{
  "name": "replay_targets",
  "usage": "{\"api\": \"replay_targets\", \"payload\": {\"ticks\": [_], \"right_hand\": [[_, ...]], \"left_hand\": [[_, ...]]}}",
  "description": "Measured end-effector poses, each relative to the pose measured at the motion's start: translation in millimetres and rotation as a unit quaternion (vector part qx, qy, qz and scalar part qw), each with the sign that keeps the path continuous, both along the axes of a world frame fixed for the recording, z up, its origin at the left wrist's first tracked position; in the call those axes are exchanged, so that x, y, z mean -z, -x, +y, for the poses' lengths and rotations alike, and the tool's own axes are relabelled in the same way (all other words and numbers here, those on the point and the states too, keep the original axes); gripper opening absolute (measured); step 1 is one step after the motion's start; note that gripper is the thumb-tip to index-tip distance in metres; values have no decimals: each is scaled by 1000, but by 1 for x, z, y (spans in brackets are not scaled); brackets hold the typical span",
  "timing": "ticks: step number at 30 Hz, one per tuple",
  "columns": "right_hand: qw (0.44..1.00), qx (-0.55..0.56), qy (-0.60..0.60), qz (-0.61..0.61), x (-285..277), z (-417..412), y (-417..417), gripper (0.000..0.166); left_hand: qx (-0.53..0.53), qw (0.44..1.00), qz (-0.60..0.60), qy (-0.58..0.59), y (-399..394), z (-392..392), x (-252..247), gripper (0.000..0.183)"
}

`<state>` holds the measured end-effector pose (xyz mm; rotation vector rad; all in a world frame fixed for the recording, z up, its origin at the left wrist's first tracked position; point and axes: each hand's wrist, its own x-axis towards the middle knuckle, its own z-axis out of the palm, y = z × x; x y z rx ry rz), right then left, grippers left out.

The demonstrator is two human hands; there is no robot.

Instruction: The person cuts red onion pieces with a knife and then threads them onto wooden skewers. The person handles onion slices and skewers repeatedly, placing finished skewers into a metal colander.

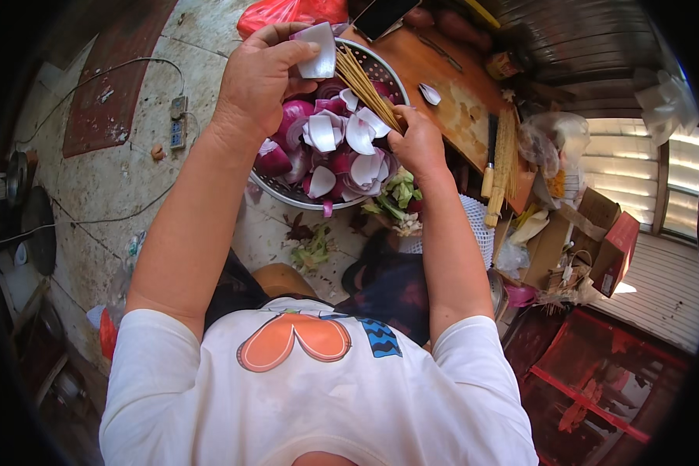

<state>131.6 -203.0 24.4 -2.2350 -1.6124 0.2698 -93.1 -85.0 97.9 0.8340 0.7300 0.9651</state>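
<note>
My left hand (262, 78) pinches a cut piece of red onion (320, 55), its pale inner side towards me, above the left part of a metal colander (405, 87). My right hand (416, 140) holds a bundle of thin wooden skewers (364, 84) at the colander's right side; their far ends reach close to the onion piece. Whether any skewer touches or pierces that piece cannot be told. Cut red onion pieces (323, 133) fill the colander under both hands, some with the white inside facing up.
Right of the colander, a wooden board (428, 73) bears a phone (384, 14) and an onion petal (429, 94). A knife (489, 157) lies beside more skewers (504, 157). Leafy scraps (311, 250) lie on the floor. A power strip (177, 122) with cables lies at left.
</note>
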Motion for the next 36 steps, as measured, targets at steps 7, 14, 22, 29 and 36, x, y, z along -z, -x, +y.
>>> {"api": "replay_targets", "payload": {"ticks": [7,14,22,29,36], "right_hand": [[998,36,-49,30,5,-14,2,28],[996,57,-24,61,10,-11,-7,22],[989,58,-22,131,-10,-19,-8,21],[893,34,-142,426,-43,-54,33,11],[886,27,-147,438,-40,-74,58,14]], "left_hand": [[14,1000,9,-12,-4,-4,-1,24],[15,999,37,-3,-17,-3,7,24],[24,997,70,6,-27,-7,3,31],[-2,998,60,13,-28,4,10,33],[-28,999,37,5,-27,10,12,25]]}}
